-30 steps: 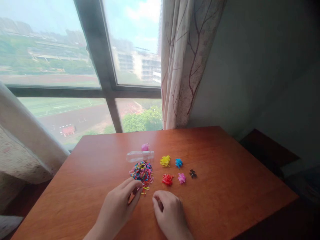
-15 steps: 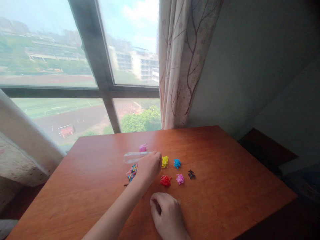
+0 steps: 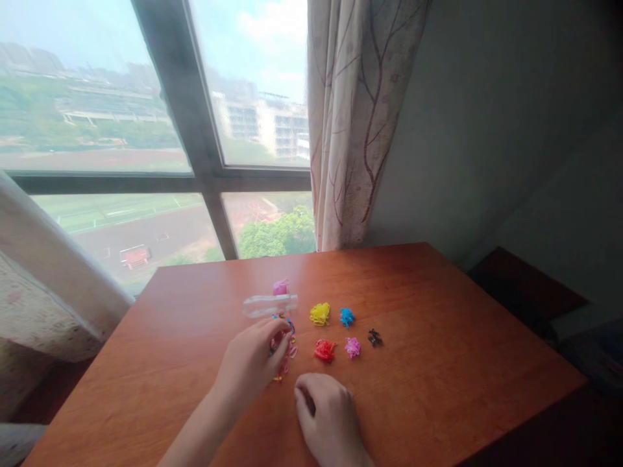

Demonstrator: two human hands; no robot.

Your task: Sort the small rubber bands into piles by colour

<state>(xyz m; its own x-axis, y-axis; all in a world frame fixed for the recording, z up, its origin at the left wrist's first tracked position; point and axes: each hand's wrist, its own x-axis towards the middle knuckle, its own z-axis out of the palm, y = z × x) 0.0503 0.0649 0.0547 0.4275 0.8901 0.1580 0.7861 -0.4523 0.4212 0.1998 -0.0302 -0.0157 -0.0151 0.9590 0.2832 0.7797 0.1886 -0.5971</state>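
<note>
My left hand (image 3: 257, 350) reaches over a mixed pile of small coloured rubber bands (image 3: 293, 351). Its thumb and fingertips are pinched together at the pile, and whatever they grip is too small to make out. Most of the pile is hidden under this hand. My right hand (image 3: 327, 415) rests on the table nearer to me, loosely curled, with no object visible in it. To the right of the pile lie sorted heaps of yellow bands (image 3: 320, 314), blue bands (image 3: 347, 317), red bands (image 3: 324, 351), pink bands (image 3: 353, 347) and black bands (image 3: 374, 338).
Behind the pile a clear plastic bag or tube (image 3: 267, 305) lies on the brown wooden table (image 3: 170, 363). A purple-pink bundle (image 3: 281, 287) is just beyond it. A window (image 3: 209, 175) and a patterned curtain (image 3: 350, 130) stand past the far edge.
My left hand has moved back and left, from beside the yellow heap to the mixed pile. The yellow heap is now in full view. My right hand has stayed in place.
</note>
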